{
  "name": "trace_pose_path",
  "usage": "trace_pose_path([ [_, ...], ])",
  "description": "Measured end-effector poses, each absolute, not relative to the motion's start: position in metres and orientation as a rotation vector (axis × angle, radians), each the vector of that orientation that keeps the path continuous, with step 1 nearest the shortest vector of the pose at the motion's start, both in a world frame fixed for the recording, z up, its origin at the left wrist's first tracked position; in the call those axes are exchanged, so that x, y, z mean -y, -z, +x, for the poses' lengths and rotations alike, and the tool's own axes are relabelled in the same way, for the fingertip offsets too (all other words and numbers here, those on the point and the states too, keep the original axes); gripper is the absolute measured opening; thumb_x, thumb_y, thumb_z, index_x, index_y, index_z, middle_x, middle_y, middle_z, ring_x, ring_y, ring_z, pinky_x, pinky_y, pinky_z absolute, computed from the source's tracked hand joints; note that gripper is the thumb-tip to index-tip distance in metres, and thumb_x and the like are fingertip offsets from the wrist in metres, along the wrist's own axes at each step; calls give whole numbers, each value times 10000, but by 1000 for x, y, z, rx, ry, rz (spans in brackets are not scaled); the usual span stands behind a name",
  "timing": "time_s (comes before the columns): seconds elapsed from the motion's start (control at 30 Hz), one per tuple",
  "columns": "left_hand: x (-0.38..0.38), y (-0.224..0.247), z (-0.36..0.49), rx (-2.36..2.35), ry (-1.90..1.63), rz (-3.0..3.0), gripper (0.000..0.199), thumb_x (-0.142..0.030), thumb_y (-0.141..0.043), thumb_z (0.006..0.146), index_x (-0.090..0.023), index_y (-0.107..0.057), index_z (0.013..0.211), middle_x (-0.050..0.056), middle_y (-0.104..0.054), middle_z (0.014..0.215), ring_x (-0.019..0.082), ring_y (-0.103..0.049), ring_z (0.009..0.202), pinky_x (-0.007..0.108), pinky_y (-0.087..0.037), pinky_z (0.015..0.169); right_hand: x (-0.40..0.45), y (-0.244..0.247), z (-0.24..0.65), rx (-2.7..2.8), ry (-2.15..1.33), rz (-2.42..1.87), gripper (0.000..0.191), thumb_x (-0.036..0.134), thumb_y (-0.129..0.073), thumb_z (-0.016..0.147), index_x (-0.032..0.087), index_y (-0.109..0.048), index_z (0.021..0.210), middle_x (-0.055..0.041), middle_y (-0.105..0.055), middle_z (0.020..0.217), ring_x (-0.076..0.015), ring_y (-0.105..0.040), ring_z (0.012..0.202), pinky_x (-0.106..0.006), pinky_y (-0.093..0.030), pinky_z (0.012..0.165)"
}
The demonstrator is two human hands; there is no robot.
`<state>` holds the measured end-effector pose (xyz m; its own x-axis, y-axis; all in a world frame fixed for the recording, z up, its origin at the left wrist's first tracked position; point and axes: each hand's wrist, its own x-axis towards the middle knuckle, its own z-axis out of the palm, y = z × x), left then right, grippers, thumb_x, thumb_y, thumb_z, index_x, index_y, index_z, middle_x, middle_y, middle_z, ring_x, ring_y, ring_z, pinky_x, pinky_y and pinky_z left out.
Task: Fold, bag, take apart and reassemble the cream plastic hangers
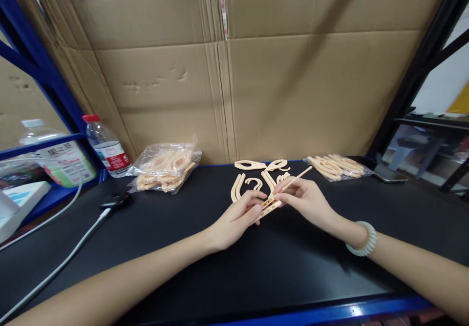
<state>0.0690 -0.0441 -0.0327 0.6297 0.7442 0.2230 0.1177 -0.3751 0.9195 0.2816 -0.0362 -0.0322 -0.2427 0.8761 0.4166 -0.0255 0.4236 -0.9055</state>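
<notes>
My left hand (234, 222) is closed on a cream plastic hanger piece (271, 210) with slots along it, held above the black tabletop. My right hand (313, 203) pinches a thin cream hanger arm (303, 173), which slants up to the right. The two pieces meet between my fingertips, though whether they are joined I cannot tell. Just beyond my hands lie loose hanger parts: a small hook (256, 183), curved arms (237, 188), a flat loop-shaped piece (249, 165) and another hooked piece (277, 165).
Bagged cream parts (164, 167) are stacked at the back left, and another clear bag (337, 166) lies at the back right beside a phone (389, 173). A red-capped bottle (107, 145) and a black device (115, 200) with a white cable (69, 256) are left. Cardboard (293, 82) walls the back.
</notes>
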Motion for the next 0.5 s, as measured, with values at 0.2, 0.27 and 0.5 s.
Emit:
trace_pose_path([
  [0.2,38,34,71,-713,-718,1614,409,-532,-593,844,-171,-564,1035,-13,-522,785,83,-385,572,210,-310,527,42,33,280,1923,-654,-696,79,241,-664,832,185,-713,807,-37,-675,755,-140,-610,640,-271,-497,590],
  [0.27,39,34,71,-711,-692,1624,408,-502,-633,828,-166,-552,1045,-39,-491,701,74,-342,534,200,-264,494,43,33,280,1943,-611,-674,77,229,-655,840,184,-713,818,-39,-673,759,-141,-611,645,-268,-492,585],
  [0.5,39,33,71,-762,-651,1793,387,-503,-515,901,-152,-561,1058,-74,-411,571,71,-281,458,197,-197,423,43,32,279,1941,-578,-679,116,244,-620,867,188,-718,842,-39,-669,756,-129,-595,607,-252,-491,544],
])
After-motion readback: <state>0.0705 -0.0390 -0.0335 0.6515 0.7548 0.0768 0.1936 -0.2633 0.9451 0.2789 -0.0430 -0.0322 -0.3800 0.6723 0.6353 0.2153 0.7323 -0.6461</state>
